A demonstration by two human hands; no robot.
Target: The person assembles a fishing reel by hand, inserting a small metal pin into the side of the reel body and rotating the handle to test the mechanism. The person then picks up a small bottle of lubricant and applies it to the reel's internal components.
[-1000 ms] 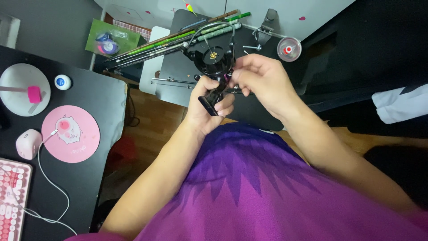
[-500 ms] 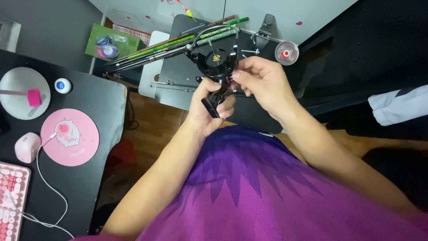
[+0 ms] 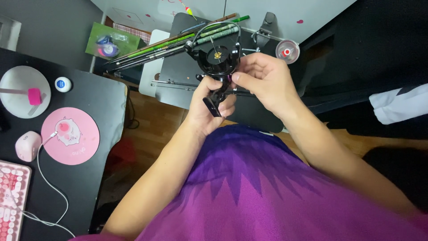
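While left hand [image 3: 209,107] grips its stem, black fishing reel [image 3: 217,60] (upright), right fingers [image 3: 243,76] pinching its side.

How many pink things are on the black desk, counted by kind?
Pink mouse: 1
Pink round pad: 1
Pink keyboard: 1
Pink block on the grey disc: 1
Total: 4

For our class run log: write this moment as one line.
left hand: grips black fishing reel foot | right hand: pinches reel side | behind: green fishing rods
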